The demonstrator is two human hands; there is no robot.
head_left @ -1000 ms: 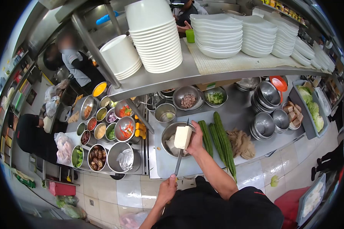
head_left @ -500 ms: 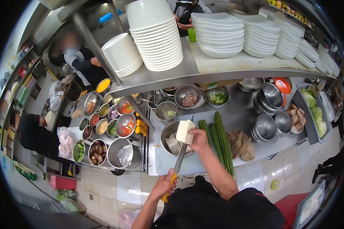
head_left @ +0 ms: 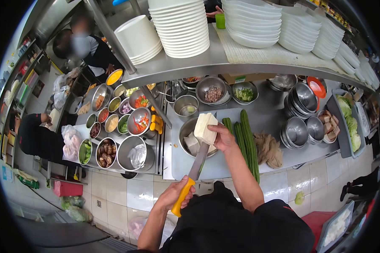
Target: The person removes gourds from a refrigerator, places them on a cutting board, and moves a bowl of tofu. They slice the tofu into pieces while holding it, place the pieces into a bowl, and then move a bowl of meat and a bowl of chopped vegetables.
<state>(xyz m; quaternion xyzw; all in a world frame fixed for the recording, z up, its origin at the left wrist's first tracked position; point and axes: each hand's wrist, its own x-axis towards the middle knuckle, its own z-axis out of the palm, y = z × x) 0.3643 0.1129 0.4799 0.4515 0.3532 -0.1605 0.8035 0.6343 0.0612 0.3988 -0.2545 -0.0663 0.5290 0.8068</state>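
Note:
My right hand (head_left: 224, 138) holds a white block of tofu (head_left: 205, 128) over a steel bowl (head_left: 185, 131) that has more pale pieces in it. My left hand (head_left: 175, 195) grips the yellow handle of a knife (head_left: 192, 173). The blade points up toward the underside of the tofu block. The bowl stands on a grey cutting board (head_left: 217, 165) on the steel counter.
Long green cucumbers (head_left: 247, 141) and a pile of brown strands (head_left: 268, 149) lie right of the bowl. Stacked steel bowls (head_left: 302, 122), a tray of lettuce (head_left: 348, 122) and several ingredient bowls (head_left: 114, 135) surround it. White bowls and plates fill the shelf (head_left: 190, 65) above. Other people work at left.
My left hand has drawn the knife back and lower, so its yellow handle now shows. The tofu block has risen slightly over the bowl. The view has shifted down.

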